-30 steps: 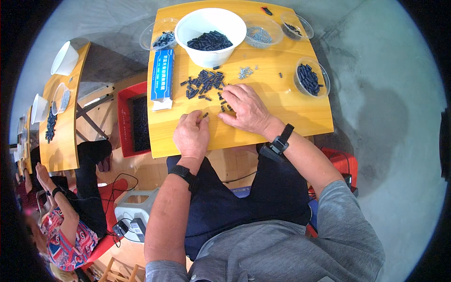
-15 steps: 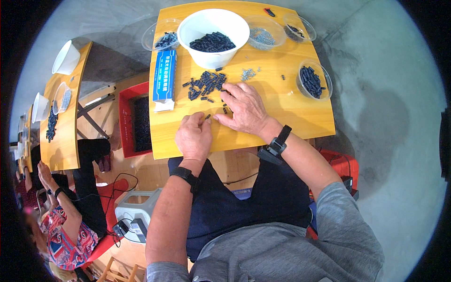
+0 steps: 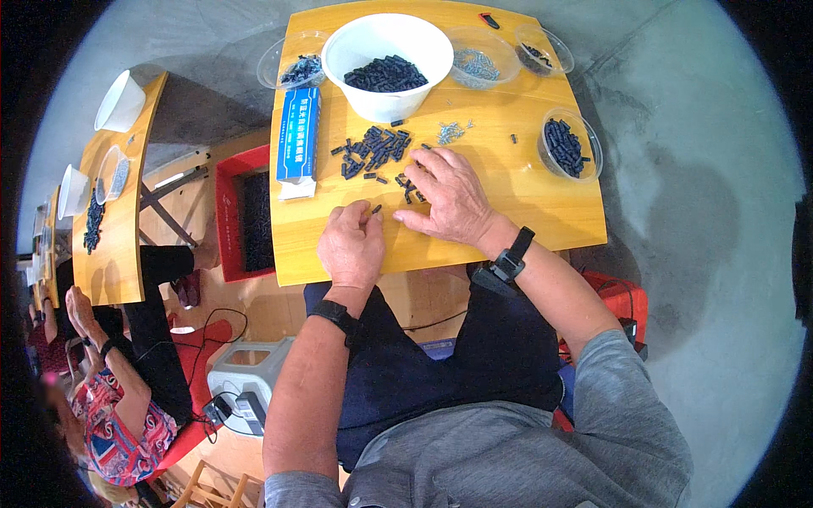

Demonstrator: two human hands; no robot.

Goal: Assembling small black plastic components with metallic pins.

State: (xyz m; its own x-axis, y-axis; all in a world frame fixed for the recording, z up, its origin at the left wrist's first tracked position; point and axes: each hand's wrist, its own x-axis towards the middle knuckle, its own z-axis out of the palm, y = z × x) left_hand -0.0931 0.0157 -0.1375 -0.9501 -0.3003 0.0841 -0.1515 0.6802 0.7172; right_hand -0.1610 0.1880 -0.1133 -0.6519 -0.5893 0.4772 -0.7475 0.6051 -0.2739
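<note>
short black cylinder (image 3: 377, 209) in left hand (image 3: 351, 244), right hand (image 3: 449, 195) just to the side

we look first at the gap b/w the two hands, as this relation counts most here, in our judgement. the left hand is nearly closed: thumb and forefinger are pinched, and the cylinder sticks out from their tips, at the far side of the hand. its long axis is slanted, prob. going away from the body and a bit to the right; the pc is small, so we say this w/ care. the tip of the right thumb is just beside it, to the right, but apart from it. so, seen from the right hand, the held pc is to the left, at abt the thumb's level.

the right hand is half open, palm down, fingers bent and thumb well apart from them. we see nothing pinched there, but what is under the fingers we can't tell. some loose black cylinders (image 3: 408, 188) lie by these fingers, partly covered, w/ mixed axes; the right hand is nearer to them than the left hand.

farther from the body is the heap of black cylinders (image 3: 373, 151) on the wood-grain table (image 3: 525, 203), w/ small silvery pcs (image 3: 451, 132) to its right and the white bowl (image 3: 381, 106) behind.
</note>
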